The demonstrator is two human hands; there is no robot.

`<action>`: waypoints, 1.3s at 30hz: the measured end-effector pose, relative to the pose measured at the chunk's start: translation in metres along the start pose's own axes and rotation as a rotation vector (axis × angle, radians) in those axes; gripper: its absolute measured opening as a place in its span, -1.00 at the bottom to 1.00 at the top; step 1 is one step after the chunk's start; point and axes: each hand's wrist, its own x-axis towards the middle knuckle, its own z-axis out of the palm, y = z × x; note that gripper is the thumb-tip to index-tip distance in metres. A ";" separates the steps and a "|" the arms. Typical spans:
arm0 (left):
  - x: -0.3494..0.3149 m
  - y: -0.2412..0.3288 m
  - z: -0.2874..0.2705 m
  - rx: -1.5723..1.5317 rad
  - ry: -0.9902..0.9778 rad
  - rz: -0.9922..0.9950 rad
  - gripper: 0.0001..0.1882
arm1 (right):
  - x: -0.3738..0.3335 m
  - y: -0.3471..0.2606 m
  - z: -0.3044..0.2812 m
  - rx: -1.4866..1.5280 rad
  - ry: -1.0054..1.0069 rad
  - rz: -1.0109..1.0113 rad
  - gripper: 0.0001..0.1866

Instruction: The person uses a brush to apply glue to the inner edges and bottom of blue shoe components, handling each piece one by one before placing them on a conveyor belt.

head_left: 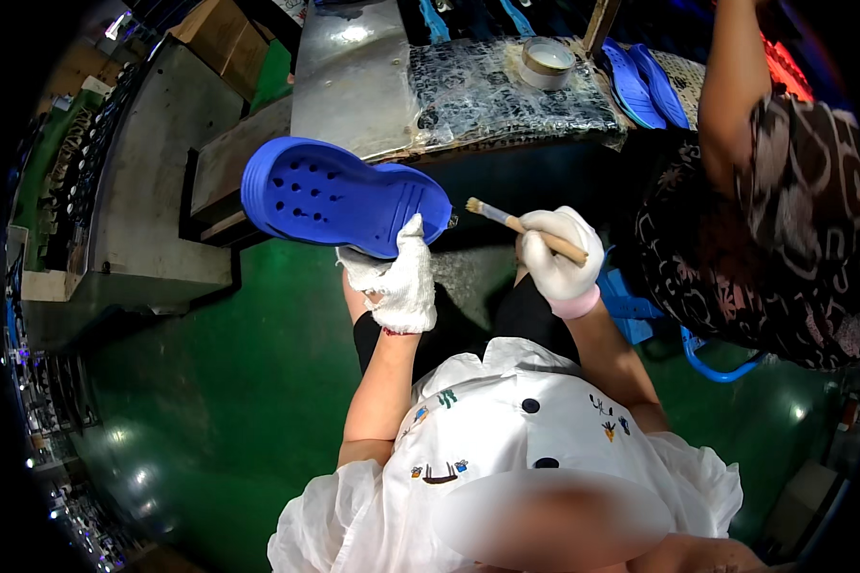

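My left hand [397,286], in a white knit glove, grips a blue foam clog [354,205] by its narrower end, the thumb lying over the edge. Round holes dot the broad end of the clog, which points left. In my white-gloved right hand [562,256] is a small brush [495,212] with a wooden handle and pale bristles. Its bristle end points up and left toward the clog's narrow end, with a small gap between them. Both hands are held above my lap, just short of the bench.
Ahead is a workbench [354,86], its right part covered in stained film [478,105]. A round white tub [548,62] and blue shoe pieces [640,86] lie on it. A co-worker's arm [736,86] is close on the right, near a blue stool [631,301]. Metal machinery [153,181] stands left.
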 end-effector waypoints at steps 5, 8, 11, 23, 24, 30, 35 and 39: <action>0.005 0.003 -0.001 0.062 -0.039 -0.015 -0.34 | -0.032 0.038 0.013 0.068 0.113 0.313 -0.91; 0.007 -0.001 -0.006 -0.131 -0.137 -0.172 -0.49 | -0.077 0.075 0.033 0.087 -0.006 0.569 -0.87; 0.006 -0.007 -0.001 -0.186 -0.259 -0.277 -0.66 | -0.130 0.117 0.054 0.091 -0.015 0.611 -0.81; -0.016 -0.001 0.046 -0.127 -0.874 -0.561 -0.60 | -0.136 0.137 0.048 -0.016 -0.288 0.679 -0.70; -0.019 -0.007 0.050 -0.143 -0.896 -0.521 -0.58 | -0.136 0.138 0.049 -0.073 -0.361 0.684 -0.68; -0.032 -0.004 0.086 -0.108 -1.082 -0.399 -0.67 | -0.170 0.176 0.071 0.070 -0.227 0.660 -0.47; -0.029 0.028 0.122 -0.020 -1.225 -0.410 -0.70 | -0.128 0.146 0.055 -0.362 -0.723 0.643 -0.36; -0.046 0.028 0.151 -0.089 -1.285 -0.300 -0.69 | -0.167 0.190 0.075 -0.601 -0.444 0.276 -0.41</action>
